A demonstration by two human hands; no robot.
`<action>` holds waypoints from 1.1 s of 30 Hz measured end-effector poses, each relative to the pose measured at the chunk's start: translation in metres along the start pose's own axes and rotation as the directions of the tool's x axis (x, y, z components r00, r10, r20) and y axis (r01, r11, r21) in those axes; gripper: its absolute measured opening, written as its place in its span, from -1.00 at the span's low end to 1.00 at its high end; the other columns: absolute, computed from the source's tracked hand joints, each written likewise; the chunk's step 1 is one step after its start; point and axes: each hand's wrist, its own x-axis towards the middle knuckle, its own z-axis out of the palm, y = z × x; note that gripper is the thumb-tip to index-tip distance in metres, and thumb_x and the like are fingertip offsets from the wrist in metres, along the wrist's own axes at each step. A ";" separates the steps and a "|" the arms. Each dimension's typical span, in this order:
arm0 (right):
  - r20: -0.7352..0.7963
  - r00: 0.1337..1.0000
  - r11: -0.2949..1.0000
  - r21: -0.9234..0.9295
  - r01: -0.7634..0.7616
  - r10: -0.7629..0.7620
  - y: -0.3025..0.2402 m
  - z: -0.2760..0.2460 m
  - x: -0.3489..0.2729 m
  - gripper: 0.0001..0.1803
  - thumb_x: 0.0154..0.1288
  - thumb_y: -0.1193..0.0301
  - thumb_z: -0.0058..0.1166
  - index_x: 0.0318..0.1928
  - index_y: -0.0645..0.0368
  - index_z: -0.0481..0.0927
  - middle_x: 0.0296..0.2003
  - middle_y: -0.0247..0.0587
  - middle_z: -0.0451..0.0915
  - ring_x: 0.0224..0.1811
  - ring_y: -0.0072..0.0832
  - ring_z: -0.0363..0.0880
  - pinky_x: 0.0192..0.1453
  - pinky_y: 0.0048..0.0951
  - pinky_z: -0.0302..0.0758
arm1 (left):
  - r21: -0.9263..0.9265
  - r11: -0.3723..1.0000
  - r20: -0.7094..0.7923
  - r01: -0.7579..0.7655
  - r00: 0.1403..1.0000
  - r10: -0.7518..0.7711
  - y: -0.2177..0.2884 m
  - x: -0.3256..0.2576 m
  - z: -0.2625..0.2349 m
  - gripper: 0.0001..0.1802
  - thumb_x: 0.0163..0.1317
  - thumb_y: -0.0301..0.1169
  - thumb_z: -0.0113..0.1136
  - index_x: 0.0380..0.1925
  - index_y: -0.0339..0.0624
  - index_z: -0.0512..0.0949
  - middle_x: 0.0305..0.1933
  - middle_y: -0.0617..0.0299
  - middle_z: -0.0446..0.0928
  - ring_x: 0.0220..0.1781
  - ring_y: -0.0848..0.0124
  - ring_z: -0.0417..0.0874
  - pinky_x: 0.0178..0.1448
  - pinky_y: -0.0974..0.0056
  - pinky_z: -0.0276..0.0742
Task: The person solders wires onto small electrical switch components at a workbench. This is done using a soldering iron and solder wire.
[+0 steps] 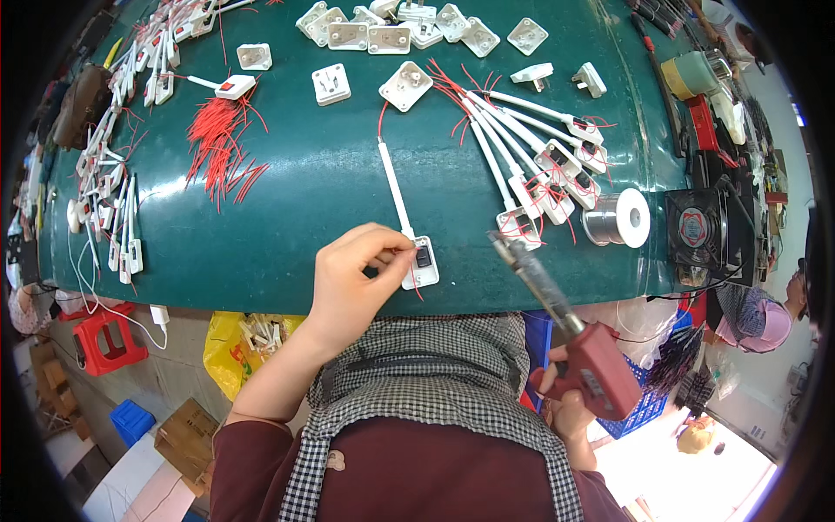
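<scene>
My left hand (352, 274) pinches a thin red wire at a small white switch housing (422, 277) with a black part inside, lying near the table's front edge. From that housing a white tube (394, 187) runs away from me, joined by a red wire to a white plug base (406, 85). In my right hand (570, 416) is a red soldering gun (600, 370). Its long metal barrel points up and left over the table edge, with the tip apart from the housing. Its tip lies near several white tube-and-housing pieces (513, 170) with loose red wires.
On the green table (313, 209) lie a pile of cut red wires (217, 148) and a solder spool (628, 217). White plug shells (348, 35) line the far side. More tube assemblies (130, 244) are at left. A small black fan (700, 228) stands at right.
</scene>
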 end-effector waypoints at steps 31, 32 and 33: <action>0.229 0.971 0.835 -0.545 0.073 0.064 0.007 -0.008 0.003 -0.39 -0.09 0.62 0.34 0.07 0.40 0.49 -0.26 -0.08 0.67 -0.33 -0.34 0.72 -0.21 -0.47 0.63 | 0.188 0.972 -0.003 -0.142 0.989 0.145 -0.004 -0.001 0.014 -0.87 0.02 -0.68 0.25 -0.38 -0.36 0.60 0.08 0.01 0.56 -0.20 0.41 0.66 -0.12 0.36 0.64; 0.170 0.983 0.835 -0.550 0.031 0.076 0.008 -0.009 0.001 -0.43 -0.10 0.61 0.35 0.03 0.39 0.52 -0.24 -0.07 0.67 -0.33 -0.33 0.72 -0.21 -0.46 0.63 | 0.191 0.971 0.000 -0.144 0.989 0.147 -0.005 -0.001 0.014 -0.87 0.02 -0.69 0.25 -0.38 -0.36 0.60 0.08 0.01 0.56 -0.20 0.40 0.67 -0.11 0.35 0.64; 0.168 0.983 0.835 -0.550 0.031 0.074 0.009 -0.009 0.000 -0.43 -0.10 0.61 0.35 0.03 0.39 0.52 -0.24 -0.07 0.67 -0.33 -0.33 0.72 -0.21 -0.46 0.63 | 0.190 0.971 0.001 -0.146 0.989 0.148 -0.004 -0.001 0.014 -0.87 0.02 -0.69 0.25 -0.38 -0.36 0.60 0.08 0.01 0.56 -0.20 0.40 0.67 -0.11 0.35 0.64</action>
